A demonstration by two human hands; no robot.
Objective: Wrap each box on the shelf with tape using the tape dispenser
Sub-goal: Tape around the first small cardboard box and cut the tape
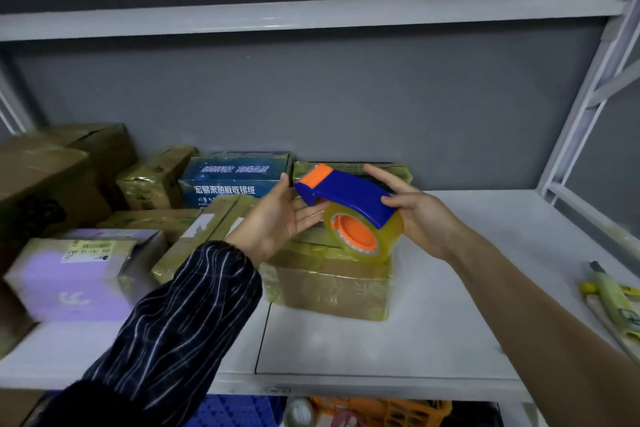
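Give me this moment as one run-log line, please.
right hand: grips tape dispenser by blue handle | left hand: open, at dispenser's front | dispenser: over taped box | box: on shelf

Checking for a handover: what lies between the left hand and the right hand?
The head view shows the blue and orange tape dispenser between the open left hand and the right hand, which holds it.

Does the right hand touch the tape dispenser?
Touching. The head view shows the right hand gripping the dispenser, thumb curled over its blue handle.
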